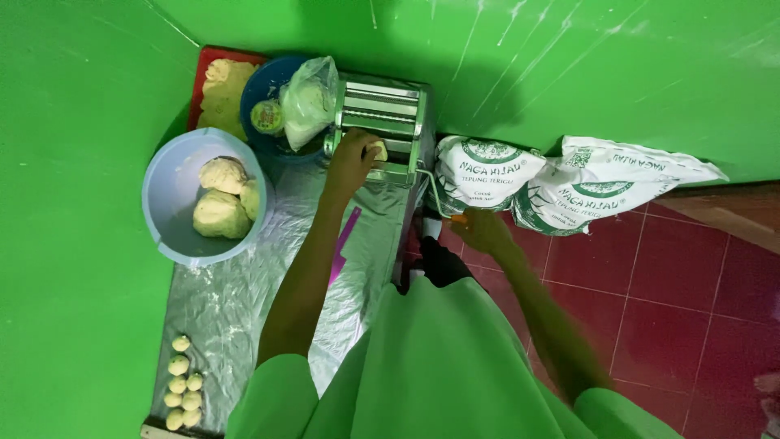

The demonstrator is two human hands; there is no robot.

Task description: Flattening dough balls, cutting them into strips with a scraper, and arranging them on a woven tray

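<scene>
With the left hand (351,162) pinching a dough piece (378,150) at the pasta machine's (382,122) rollers and the right hand (481,230) gripping the crank handle (457,218), fingertips could get drawn in if cranking outpaces feeding.

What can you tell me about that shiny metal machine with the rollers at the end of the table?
The roller machine is a boxy, silvery metal device with horizontal rollers, standing on the foil-covered table against the green wall. The left hand presses a pale dough piece at its front. A thin crank juts from its right side; the right hand grips its orange handle.
</scene>
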